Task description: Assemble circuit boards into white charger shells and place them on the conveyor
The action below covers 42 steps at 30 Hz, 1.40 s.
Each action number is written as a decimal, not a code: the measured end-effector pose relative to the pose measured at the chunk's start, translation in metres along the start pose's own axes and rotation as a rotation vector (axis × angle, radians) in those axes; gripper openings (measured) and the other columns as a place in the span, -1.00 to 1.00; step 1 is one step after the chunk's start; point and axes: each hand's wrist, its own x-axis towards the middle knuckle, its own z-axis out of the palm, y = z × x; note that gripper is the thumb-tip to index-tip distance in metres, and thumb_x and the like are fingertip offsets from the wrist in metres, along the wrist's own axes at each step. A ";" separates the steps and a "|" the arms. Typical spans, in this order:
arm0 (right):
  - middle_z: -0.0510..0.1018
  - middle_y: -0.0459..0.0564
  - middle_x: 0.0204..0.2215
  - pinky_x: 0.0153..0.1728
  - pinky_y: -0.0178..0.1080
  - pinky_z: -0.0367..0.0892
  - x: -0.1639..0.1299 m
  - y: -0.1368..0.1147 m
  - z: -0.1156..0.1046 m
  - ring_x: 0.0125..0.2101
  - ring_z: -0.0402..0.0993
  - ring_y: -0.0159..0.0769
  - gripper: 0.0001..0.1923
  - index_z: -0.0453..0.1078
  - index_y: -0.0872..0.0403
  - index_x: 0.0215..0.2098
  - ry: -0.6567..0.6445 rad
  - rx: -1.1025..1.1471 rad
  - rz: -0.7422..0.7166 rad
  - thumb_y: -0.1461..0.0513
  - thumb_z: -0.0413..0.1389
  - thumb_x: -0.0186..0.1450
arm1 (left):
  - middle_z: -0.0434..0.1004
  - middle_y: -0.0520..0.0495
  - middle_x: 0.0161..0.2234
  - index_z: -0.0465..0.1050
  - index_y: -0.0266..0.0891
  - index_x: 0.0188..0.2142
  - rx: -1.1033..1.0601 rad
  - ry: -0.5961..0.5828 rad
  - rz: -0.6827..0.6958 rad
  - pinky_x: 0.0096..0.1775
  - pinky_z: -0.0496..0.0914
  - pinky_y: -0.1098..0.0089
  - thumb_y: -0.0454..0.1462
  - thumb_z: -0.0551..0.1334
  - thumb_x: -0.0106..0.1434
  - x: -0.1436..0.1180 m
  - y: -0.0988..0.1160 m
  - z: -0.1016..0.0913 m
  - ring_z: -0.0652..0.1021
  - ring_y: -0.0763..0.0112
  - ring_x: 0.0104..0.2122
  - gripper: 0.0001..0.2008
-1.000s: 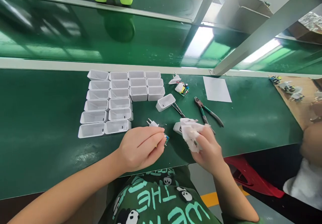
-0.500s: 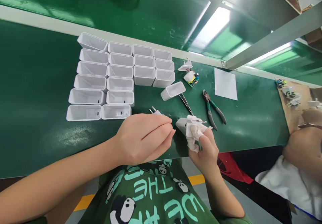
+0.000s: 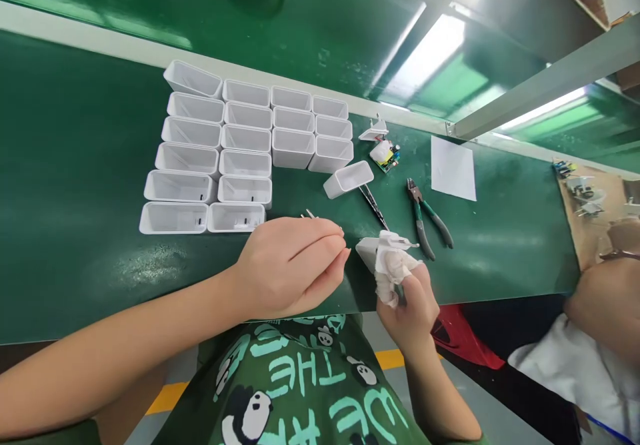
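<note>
My left hand [image 3: 295,266] is closed, its fingers and thumb pressed together. Anything inside the fingers is hidden. Two metal plug pins [image 3: 309,215] stick out just behind its knuckles; whether that plug is in the hand or on the bench I cannot tell. My right hand [image 3: 413,308] is closed round a white plug adapter [image 3: 395,242], whose pins point right. Crumpled white material [image 3: 387,288], like tissue or cloth, lies between the thumb and the adapter. Part of a white case [image 3: 367,250] shows at the adapter's left side. The two hands are apart.
Rows of open white cases [image 3: 245,138] stand at the back left. One loose case [image 3: 349,178] rests tilted near black tweezers [image 3: 374,206]. Cutting pliers [image 3: 425,215], a circuit board [image 3: 385,155], a plug part [image 3: 375,128] and white paper [image 3: 453,168] lie right. A co-worker's arm [image 3: 607,298] is far right.
The view has shifted slightly, moving the bench items right in the picture. My left hand now covers more of the plug behind it. My right hand keeps its hold on the adapter.
</note>
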 end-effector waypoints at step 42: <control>0.47 0.12 -0.12 0.00 -0.07 0.34 0.300 0.113 0.038 0.02 0.44 -0.06 -0.60 0.15 0.27 0.05 0.004 0.128 0.326 0.41 -0.10 0.23 | 0.51 -0.21 -0.23 0.40 -0.31 -0.12 0.424 -0.201 -0.135 -0.29 0.41 0.26 -0.31 0.20 0.32 0.000 -0.002 -0.005 0.49 0.21 -0.28 -0.84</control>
